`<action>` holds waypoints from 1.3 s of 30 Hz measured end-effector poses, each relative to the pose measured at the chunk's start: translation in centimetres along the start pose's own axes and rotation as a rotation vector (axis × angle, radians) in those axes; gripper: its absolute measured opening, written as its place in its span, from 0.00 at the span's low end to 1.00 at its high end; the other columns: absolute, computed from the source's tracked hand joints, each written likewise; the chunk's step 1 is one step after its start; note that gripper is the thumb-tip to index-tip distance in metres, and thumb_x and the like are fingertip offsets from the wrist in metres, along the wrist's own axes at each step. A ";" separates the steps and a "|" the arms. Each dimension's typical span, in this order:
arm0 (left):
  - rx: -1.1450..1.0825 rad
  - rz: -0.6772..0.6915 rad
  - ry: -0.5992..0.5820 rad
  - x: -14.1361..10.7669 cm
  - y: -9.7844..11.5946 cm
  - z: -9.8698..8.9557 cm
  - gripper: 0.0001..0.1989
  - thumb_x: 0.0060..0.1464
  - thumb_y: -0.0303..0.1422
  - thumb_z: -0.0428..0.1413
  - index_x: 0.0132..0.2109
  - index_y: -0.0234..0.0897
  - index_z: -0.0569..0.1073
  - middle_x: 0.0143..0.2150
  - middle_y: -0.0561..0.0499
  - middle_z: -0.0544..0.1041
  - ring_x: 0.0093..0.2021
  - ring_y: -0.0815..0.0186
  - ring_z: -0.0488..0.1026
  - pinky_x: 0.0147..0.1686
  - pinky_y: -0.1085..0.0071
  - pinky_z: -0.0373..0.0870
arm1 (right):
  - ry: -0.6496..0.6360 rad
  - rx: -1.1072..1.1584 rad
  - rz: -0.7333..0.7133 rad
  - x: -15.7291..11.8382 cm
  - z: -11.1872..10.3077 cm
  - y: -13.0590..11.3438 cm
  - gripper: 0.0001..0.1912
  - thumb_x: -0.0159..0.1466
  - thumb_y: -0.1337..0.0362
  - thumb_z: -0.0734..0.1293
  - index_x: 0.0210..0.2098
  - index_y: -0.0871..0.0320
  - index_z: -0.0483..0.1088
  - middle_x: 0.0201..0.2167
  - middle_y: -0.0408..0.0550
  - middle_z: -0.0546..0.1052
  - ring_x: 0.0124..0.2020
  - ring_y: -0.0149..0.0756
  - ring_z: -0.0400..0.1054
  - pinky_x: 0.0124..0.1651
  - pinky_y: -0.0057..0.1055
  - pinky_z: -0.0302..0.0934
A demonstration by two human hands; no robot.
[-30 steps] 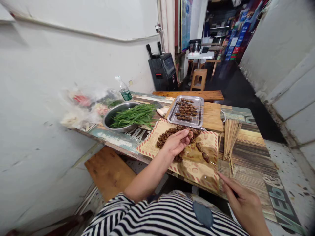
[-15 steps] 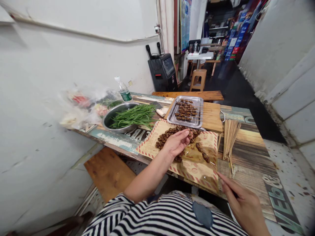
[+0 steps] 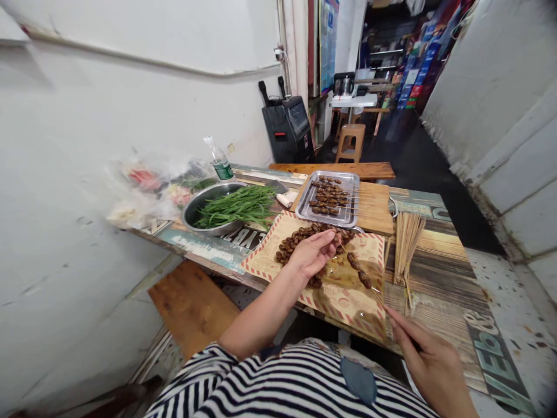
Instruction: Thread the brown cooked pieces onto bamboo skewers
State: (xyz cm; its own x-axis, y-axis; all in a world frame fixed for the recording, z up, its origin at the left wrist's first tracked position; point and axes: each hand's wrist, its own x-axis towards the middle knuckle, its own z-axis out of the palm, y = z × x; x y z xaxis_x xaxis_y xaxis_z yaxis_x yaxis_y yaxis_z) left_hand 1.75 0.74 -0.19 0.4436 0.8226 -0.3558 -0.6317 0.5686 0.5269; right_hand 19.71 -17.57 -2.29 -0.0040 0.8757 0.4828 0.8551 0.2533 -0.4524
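Note:
My right hand (image 3: 429,354) pinches the lower end of a bamboo skewer (image 3: 378,297), which slants up to the left. Several dark brown glazed meat pieces (image 3: 359,271) are threaded along it. At the skewer's upper end, my left hand (image 3: 311,252) has thumb and fingers closed on what looks like one more meat piece, mostly hidden by the fingertips. Beneath the left hand lies a pile of the same meat pieces (image 3: 289,244) on a patterned paper sheet (image 3: 270,255) with a striped border, wet with sauce on its right part.
Behind the pile, a metal tray (image 3: 307,200) with filled skewers rests on a wooden board (image 3: 376,203). Loose bamboo skewers (image 3: 407,244) lie right of the paper. Leftward stand a metal bowl (image 3: 191,215) of green stalks, a water bottle (image 3: 221,162) and plastic bags (image 3: 148,191).

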 end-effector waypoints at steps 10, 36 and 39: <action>-0.015 0.001 0.000 0.0 0.0 0.1 0.05 0.49 0.21 0.54 0.35 0.27 0.73 0.33 0.45 0.75 0.32 0.72 0.73 0.26 0.82 0.67 | -0.004 0.011 0.020 0.0 -0.1 0.0 0.14 0.61 0.65 0.60 0.44 0.59 0.72 0.37 0.48 0.78 0.36 0.32 0.74 0.37 0.22 0.68; 0.004 0.028 0.003 -0.1 -0.1 0.0 0.06 0.47 0.21 0.56 0.35 0.27 0.74 0.33 0.44 0.75 0.31 0.72 0.73 0.27 0.82 0.68 | -0.021 0.040 0.070 -0.1 0.0 0.0 0.14 0.61 0.63 0.60 0.43 0.57 0.72 0.38 0.47 0.78 0.36 0.33 0.74 0.36 0.23 0.68; 0.016 0.041 0.012 0.0 -0.2 0.0 0.06 0.47 0.21 0.56 0.35 0.28 0.74 0.33 0.45 0.75 0.31 0.72 0.73 0.27 0.81 0.68 | -0.013 0.054 0.082 -0.2 0.0 0.1 0.14 0.61 0.62 0.60 0.43 0.56 0.73 0.38 0.46 0.78 0.36 0.33 0.74 0.38 0.24 0.69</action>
State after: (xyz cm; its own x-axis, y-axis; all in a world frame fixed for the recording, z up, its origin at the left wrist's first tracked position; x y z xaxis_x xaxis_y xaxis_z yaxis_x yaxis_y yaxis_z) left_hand 1.85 0.64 -0.28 0.4099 0.8452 -0.3428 -0.6390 0.5343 0.5534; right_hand 19.75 -17.70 -2.44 0.0584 0.8995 0.4330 0.8236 0.2017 -0.5300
